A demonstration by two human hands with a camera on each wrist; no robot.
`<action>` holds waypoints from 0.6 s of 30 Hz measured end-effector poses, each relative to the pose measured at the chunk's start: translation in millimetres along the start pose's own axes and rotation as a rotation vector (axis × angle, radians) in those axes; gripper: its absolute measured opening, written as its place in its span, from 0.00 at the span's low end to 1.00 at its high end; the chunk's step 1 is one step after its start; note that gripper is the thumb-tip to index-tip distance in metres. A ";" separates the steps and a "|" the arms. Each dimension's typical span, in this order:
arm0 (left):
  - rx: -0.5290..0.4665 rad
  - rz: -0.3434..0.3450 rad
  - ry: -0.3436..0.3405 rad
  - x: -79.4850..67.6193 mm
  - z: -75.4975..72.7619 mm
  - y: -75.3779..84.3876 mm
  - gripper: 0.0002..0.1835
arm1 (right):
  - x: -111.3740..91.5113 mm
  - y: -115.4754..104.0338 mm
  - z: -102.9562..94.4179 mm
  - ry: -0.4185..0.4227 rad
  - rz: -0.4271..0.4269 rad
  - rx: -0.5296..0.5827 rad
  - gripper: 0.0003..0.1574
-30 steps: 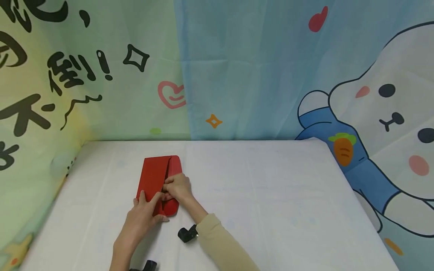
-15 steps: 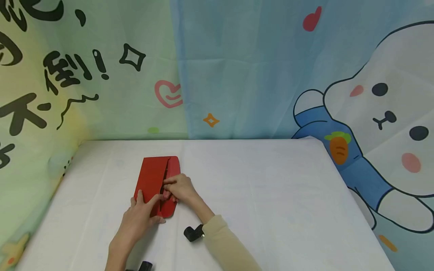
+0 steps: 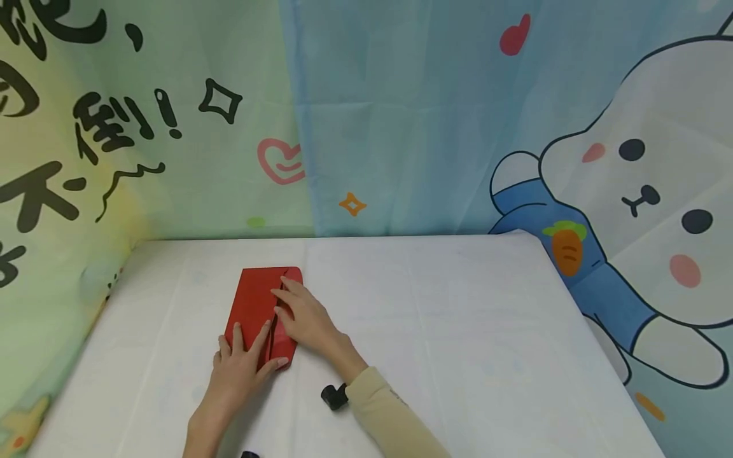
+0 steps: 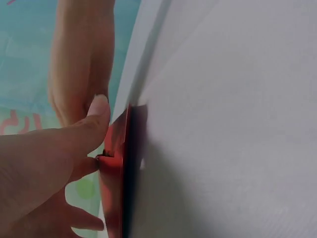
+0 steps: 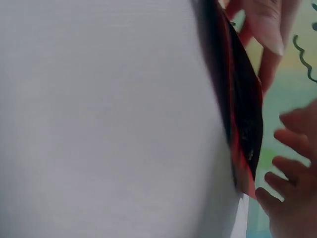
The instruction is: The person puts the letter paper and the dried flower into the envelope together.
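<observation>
A red envelope (image 3: 256, 289) lies on the white-covered table, its flap (image 3: 282, 345) folded out to the right. My left hand (image 3: 236, 369) rests on its lower part with fingers spread, the thumb reaching over near the flap. Over the mouth and flap is my right hand (image 3: 314, 323), fingers extended and holding nothing. From the right wrist view, the envelope's mouth (image 5: 247, 109) gapes dark, with the right hand (image 5: 297, 173) beside it. The left wrist view shows the envelope (image 4: 115, 173) edge-on, a little thick; what is inside cannot be seen.
The white tablecloth (image 3: 458, 331) stretches to the right of the envelope. Behind the table hangs a printed cloth (image 3: 401, 127) with a cartoon animal and lettering. A black wrist camera (image 3: 334, 397) sits by the right sleeve (image 3: 395, 413).
My right hand's fingers, earlier bent in at the envelope's mouth, have come out and straightened, moving slightly up. My left hand stays on the envelope, its thumb and forefinger spread wider.
</observation>
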State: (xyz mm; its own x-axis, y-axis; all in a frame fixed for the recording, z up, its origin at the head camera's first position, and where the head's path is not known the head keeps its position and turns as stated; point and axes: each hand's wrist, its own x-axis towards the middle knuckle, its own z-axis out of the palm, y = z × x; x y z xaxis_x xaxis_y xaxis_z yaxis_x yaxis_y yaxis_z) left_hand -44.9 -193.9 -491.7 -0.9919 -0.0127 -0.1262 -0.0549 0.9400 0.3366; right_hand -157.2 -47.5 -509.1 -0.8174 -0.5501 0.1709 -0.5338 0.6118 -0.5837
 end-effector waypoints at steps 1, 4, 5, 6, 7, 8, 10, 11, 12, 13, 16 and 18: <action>0.009 0.006 0.006 -0.7 0.8 0.4 0.43 | -1.1 -0.6 1.7 -0.046 -0.024 -0.050 0.28; 0.031 0.028 0.031 -2.1 2.7 1.4 0.41 | -3.5 0.0 6.6 -0.136 -0.071 -0.168 0.31; 0.036 0.035 0.034 -2.0 3.6 1.7 0.41 | -4.4 0.6 7.1 -0.151 -0.082 -0.196 0.32; 0.031 0.042 0.033 -1.9 4.7 2.3 0.41 | -5.2 1.4 7.7 -0.166 -0.086 -0.213 0.32; 0.024 0.046 0.023 -1.9 5.7 3.2 0.41 | -5.5 2.2 8.3 -0.178 -0.085 -0.227 0.33; 0.015 0.051 0.011 -1.6 6.7 4.2 0.42 | -5.8 2.8 8.4 -0.191 -0.082 -0.236 0.33; -0.010 0.062 -0.019 -0.9 9.1 7.0 0.44 | -6.5 3.6 8.6 -0.212 -0.072 -0.241 0.34; -0.024 0.067 -0.031 -0.6 10.2 8.4 0.45 | -6.7 3.9 8.8 -0.218 -0.067 -0.241 0.34; -0.036 0.071 -0.042 -0.6 11.2 9.8 0.47 | -6.9 3.9 9.1 -0.228 -0.062 -0.241 0.34; -0.040 0.072 -0.048 -0.5 12.0 11.0 0.48 | -7.2 3.7 9.2 -0.236 -0.059 -0.243 0.34; -0.041 0.070 -0.046 -1.1 14.4 13.1 0.48 | -8.5 2.2 8.9 -0.258 -0.052 -0.238 0.35; -0.034 0.064 -0.043 -1.7 15.3 13.6 0.48 | -9.4 1.3 8.7 -0.270 -0.048 -0.238 0.35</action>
State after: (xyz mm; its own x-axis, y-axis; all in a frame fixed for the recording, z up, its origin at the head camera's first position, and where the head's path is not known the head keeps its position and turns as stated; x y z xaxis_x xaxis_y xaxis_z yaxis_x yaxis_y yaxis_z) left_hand -42.3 -175.8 -501.1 -0.9877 0.0626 -0.1430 0.0041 0.9263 0.3769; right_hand -148.3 -46.5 -518.4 -0.7204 -0.6924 -0.0406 -0.6319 0.6793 -0.3731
